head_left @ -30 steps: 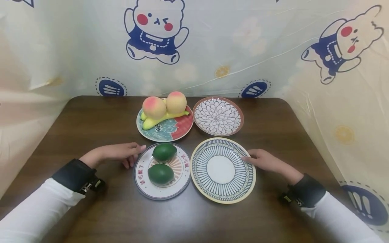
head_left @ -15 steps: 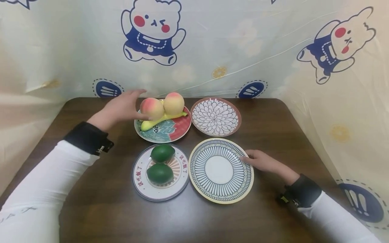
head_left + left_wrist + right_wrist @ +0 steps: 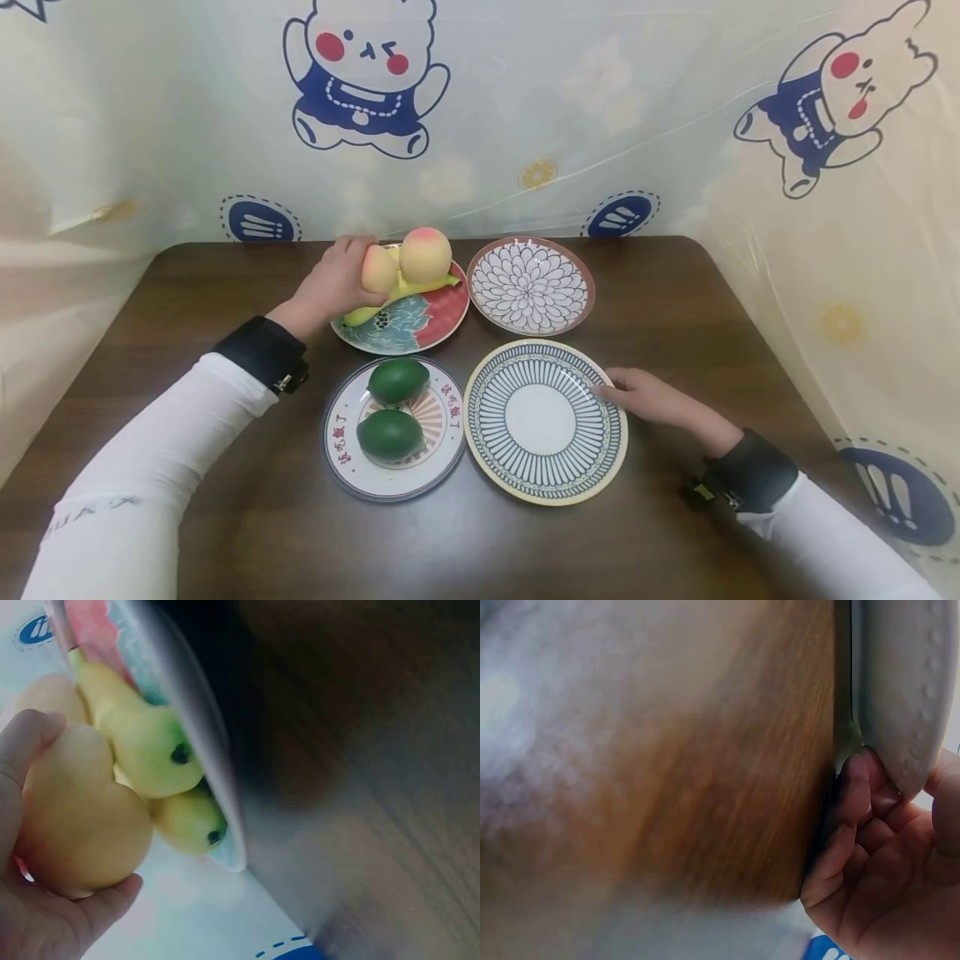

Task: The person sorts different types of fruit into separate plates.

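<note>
My left hand (image 3: pixel 333 279) grips the left one of two peaches (image 3: pixel 379 270), thumb and fingers around its sides. That peach sits over yellow bananas (image 3: pixel 363 316) on a teal-and-red flowered plate (image 3: pixel 442 319); the left wrist view shows two banana ends (image 3: pixel 180 754) beside it. The other peach (image 3: pixel 425 257) rests on the bananas to the right. My right hand (image 3: pixel 651 397) pinches the right rim of a yellow-edged plate with blue stripes (image 3: pixel 540 483), thumb on top. The right wrist view shows fingers (image 3: pixel 844 844) curled under the raised-dot rim (image 3: pixel 907 690).
A white plate with red lettering (image 3: pixel 438 467) holds two green mango-like fruits (image 3: pixel 390 435), front left. A brown-rimmed petal-patterned plate (image 3: pixel 530 287) stands at the back. All are on a dark wooden table (image 3: pixel 300 517), with a printed curtain (image 3: pixel 510 100) behind.
My left hand has gone from beside the lettered plate up to the flowered plate, opening on the way, and has closed around the left peach. My right hand stays at its plate's rim.
</note>
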The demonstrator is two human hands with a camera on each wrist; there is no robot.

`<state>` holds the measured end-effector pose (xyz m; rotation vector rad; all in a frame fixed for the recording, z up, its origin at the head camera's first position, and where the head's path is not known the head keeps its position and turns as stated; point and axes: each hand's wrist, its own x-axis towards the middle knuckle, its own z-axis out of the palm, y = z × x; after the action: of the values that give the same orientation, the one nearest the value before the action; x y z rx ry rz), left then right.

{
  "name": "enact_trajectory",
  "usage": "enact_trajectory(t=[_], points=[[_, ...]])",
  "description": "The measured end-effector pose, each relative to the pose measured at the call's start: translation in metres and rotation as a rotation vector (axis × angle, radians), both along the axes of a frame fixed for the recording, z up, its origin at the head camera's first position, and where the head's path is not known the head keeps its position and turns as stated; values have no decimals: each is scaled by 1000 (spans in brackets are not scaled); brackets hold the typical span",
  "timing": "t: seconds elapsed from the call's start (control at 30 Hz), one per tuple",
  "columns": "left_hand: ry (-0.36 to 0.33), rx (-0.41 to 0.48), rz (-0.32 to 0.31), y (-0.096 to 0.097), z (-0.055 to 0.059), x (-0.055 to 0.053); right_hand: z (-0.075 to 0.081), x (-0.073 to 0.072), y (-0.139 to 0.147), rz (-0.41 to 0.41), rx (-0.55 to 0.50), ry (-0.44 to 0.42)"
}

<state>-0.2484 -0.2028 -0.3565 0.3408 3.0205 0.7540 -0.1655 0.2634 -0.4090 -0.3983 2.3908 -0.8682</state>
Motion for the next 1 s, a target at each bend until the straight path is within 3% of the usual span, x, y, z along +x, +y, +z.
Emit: enact_trajectory(t=[0.2, 0.33, 0.53, 0.63, 0.8, 0.9, 1.0], points=[[38, 58, 31, -8, 22, 10, 3, -4, 0, 10, 10, -1], [104, 76, -33, -2, 37, 11, 4, -5, 0, -3, 7, -7], [125, 35, -151, 21, 32, 18, 2, -2, 0, -11, 3, -24], [167, 25, -203, 34, 30, 23, 1, -2, 1, -13, 4, -23], [232, 15, -377, 73, 34, 43, 0, -4, 3, -26, 29, -24], [212, -12, -534, 107, 35, 62, -1, -5, 2, -21, 34, -19], [159, -40, -721, 141, 28, 80, -2, -5, 2, -12, 34, -10]])
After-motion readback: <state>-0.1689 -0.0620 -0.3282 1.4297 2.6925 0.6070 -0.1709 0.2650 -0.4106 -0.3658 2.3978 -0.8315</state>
